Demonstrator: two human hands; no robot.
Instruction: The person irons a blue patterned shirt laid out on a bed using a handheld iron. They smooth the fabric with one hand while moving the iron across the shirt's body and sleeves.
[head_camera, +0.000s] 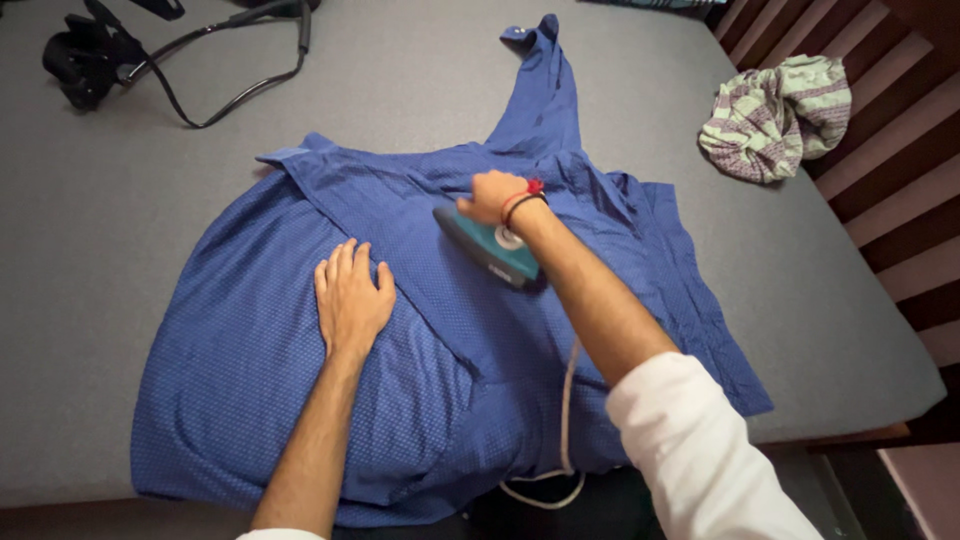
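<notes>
Centrally on the grey bed (120, 330), a blue dotted shirt (250, 380) is spread flat, one sleeve stretched away toward the far edge. A teal iron (488, 245) is set on the shirt's upper middle, its long axis running diagonally, with the nose pointed up and to the left toward the collar fold. The iron is gripped at its handle by the right hand (492, 197), whose grip is closed around it; a red and black band is worn at that wrist. A pale cord (567, 420) is trailed from the iron back toward the near edge. Just left of the iron, the left hand (350, 298) is laid flat on the cloth, fingers extended and holding nothing. Well apart, a striped crumpled cloth (775, 115) and a black strap (200, 75) are seen at the far corners.
</notes>
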